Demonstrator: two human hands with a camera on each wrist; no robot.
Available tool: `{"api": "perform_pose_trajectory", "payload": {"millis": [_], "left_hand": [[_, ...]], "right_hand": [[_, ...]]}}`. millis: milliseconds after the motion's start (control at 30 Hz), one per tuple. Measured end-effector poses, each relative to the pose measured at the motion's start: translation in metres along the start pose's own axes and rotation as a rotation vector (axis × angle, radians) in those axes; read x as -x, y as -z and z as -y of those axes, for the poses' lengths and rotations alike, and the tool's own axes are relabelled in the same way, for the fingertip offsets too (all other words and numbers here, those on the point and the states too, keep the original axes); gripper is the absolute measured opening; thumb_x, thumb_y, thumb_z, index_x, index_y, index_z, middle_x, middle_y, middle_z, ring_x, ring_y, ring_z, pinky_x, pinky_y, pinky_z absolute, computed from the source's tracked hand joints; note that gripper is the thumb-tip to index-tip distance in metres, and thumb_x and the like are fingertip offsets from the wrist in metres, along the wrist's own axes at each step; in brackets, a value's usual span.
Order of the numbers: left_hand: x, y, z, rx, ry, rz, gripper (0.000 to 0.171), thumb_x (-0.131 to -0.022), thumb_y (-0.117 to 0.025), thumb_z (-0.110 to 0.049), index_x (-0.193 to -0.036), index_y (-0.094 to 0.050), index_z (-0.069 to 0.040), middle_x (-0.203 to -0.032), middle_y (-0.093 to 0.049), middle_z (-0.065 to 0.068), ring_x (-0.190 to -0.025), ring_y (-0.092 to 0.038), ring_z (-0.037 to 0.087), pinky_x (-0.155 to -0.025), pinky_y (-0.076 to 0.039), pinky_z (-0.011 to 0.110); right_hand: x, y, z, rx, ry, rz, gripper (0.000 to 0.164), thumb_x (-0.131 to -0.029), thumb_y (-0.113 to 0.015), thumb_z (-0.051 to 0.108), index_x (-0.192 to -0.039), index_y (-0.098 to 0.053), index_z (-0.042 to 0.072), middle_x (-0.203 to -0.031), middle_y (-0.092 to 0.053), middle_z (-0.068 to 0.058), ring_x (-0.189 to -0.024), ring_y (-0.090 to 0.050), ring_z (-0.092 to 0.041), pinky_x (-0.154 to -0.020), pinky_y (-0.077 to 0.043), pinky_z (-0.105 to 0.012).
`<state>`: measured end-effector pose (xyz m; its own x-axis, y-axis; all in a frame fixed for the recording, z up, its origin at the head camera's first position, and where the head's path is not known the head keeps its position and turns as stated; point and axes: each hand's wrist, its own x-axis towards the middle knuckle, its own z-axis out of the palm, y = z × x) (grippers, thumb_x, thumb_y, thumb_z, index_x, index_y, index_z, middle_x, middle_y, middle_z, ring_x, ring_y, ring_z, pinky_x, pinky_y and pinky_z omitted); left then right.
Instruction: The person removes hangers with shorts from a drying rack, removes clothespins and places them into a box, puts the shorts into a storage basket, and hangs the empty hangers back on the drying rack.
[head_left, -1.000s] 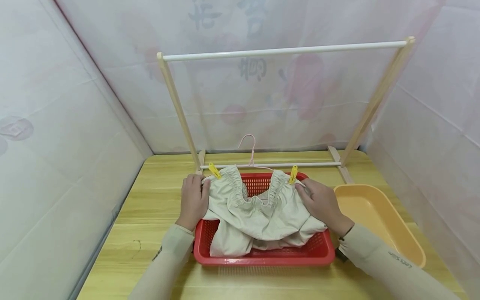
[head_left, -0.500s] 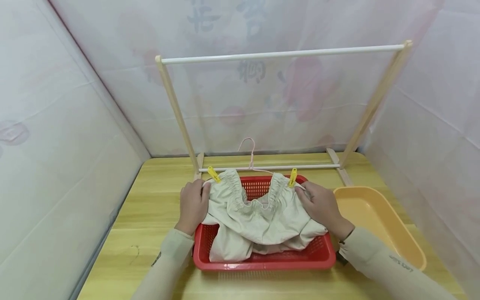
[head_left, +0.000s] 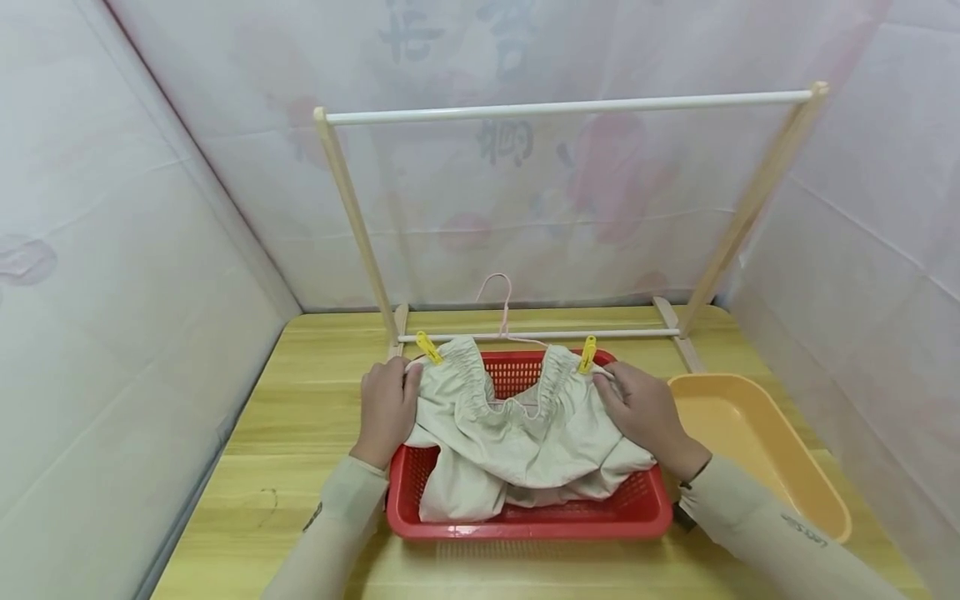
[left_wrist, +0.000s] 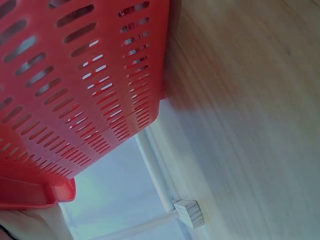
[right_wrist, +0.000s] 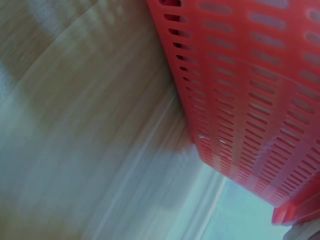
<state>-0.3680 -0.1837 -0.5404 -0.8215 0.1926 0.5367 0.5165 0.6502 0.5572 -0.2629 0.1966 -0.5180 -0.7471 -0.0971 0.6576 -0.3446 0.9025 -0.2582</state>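
In the head view, a cream elastic-waist garment (head_left: 517, 454) lies spread over a red slotted basket (head_left: 528, 530). Two yellow clothespins (head_left: 428, 347) fasten its waistband to a pink clothes hanger (head_left: 506, 321), whose hook points toward the back. My left hand (head_left: 384, 404) grips the hanger's left end, the thumb lying along the cloth. At the opposite end my right hand (head_left: 647, 412) holds the hanger with its thumb on the garment's edge. Most fingers are hidden. Each wrist view shows mainly the basket's side wall (left_wrist: 100, 90), with a bit of hand near its rim.
Behind the basket stands a rack with pale wooden posts (head_left: 352, 212) and a white top bar (head_left: 570, 107); its lower bar (head_left: 622, 333) runs near the tabletop. A yellow tray (head_left: 750, 442) sits to the right on the wooden table (head_left: 300, 433). Printed fabric walls enclose the back and sides.
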Motion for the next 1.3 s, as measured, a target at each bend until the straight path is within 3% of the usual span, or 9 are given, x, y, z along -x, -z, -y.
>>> {"api": "perform_pose_trajectory", "payload": {"millis": [133, 233, 400, 567, 800, 967, 1167, 1300], "left_hand": [[0.0, -0.001, 0.0, -0.012, 0.005, 0.004, 0.035, -0.11, -0.048, -0.032, -0.102, -0.067, -0.004, -0.091, -0.07, 0.012, -0.081, -0.055, 0.034, -0.078, -0.038, 0.048], [0.0, 0.0, 0.0, -0.022, -0.002, 0.0, 0.035, -0.111, -0.048, -0.033, -0.101, -0.067, -0.005, -0.092, -0.071, 0.012, -0.082, -0.056, 0.035, -0.078, -0.039, 0.049], [0.0, 0.001, -0.001, -0.021, -0.013, -0.009, 0.035, -0.11, -0.048, -0.033, -0.1, -0.069, -0.006, -0.091, -0.071, 0.012, -0.082, -0.057, 0.036, -0.077, -0.04, 0.05], [0.0, 0.003, -0.001, -0.021, -0.013, -0.012, 0.035, -0.11, -0.049, -0.033, -0.098, -0.069, -0.007, -0.089, -0.071, 0.012, -0.08, -0.056, 0.035, -0.077, -0.04, 0.049], [0.0, 0.003, -0.001, -0.016, -0.009, -0.009, 0.033, -0.11, -0.051, -0.032, -0.098, -0.07, -0.008, -0.089, -0.072, 0.011, -0.078, -0.056, 0.034, -0.076, -0.04, 0.049], [-0.001, 0.002, -0.001, -0.016, -0.007, -0.004, 0.035, -0.11, -0.049, -0.033, -0.098, -0.07, -0.008, -0.089, -0.071, 0.011, -0.079, -0.056, 0.034, -0.078, -0.04, 0.05], [0.0, 0.001, -0.001, -0.021, 0.004, -0.001, 0.035, -0.11, -0.049, -0.033, -0.099, -0.07, -0.007, -0.09, -0.071, 0.011, -0.081, -0.056, 0.033, -0.078, -0.04, 0.048], [0.0, 0.002, -0.001, -0.023, 0.006, -0.003, 0.034, -0.11, -0.05, -0.032, -0.099, -0.07, -0.007, -0.09, -0.072, 0.011, -0.08, -0.057, 0.033, -0.077, -0.04, 0.047]], "right_hand": [[0.0, 0.003, 0.0, -0.043, 0.027, -0.064, 0.033, -0.09, -0.07, 0.007, -0.121, -0.068, -0.003, -0.102, -0.07, -0.015, -0.084, -0.066, -0.026, -0.07, -0.051, -0.044], [-0.001, 0.006, -0.001, -0.071, 0.018, -0.034, 0.046, -0.091, -0.07, 0.007, -0.134, -0.059, -0.005, -0.109, -0.065, -0.02, -0.092, -0.059, -0.029, -0.076, -0.047, -0.046], [-0.006, 0.022, -0.001, -0.157, -0.128, 0.077, 0.062, -0.094, -0.071, 0.012, -0.147, -0.044, -0.005, -0.128, -0.055, -0.025, -0.106, -0.054, -0.035, -0.086, -0.043, -0.051], [-0.023, 0.053, 0.006, -0.191, -0.235, 0.113, 0.062, -0.098, -0.069, 0.017, -0.148, -0.041, -0.006, -0.139, -0.05, -0.027, -0.117, -0.052, -0.042, -0.093, -0.04, -0.061], [-0.054, 0.08, 0.031, -0.154, -0.202, 0.201, 0.063, -0.099, -0.07, 0.018, -0.147, -0.04, -0.007, -0.137, -0.049, -0.026, -0.122, -0.05, -0.044, -0.099, -0.041, -0.065], [-0.067, 0.078, 0.042, -0.081, -0.142, 0.252, 0.066, -0.097, -0.073, 0.021, -0.149, -0.041, -0.006, -0.136, -0.052, -0.025, -0.125, -0.05, -0.043, -0.099, -0.043, -0.064], [-0.075, 0.073, 0.048, 0.002, -0.103, 0.374, 0.06, -0.1, -0.07, 0.023, -0.147, -0.047, -0.005, -0.142, -0.054, -0.027, -0.13, -0.05, -0.047, -0.101, -0.044, -0.065], [-0.078, 0.068, 0.047, 0.061, -0.094, 0.423, 0.066, -0.099, -0.07, 0.024, -0.152, -0.042, -0.005, -0.146, -0.05, -0.03, -0.132, -0.05, -0.049, -0.1, -0.046, -0.065]]}}
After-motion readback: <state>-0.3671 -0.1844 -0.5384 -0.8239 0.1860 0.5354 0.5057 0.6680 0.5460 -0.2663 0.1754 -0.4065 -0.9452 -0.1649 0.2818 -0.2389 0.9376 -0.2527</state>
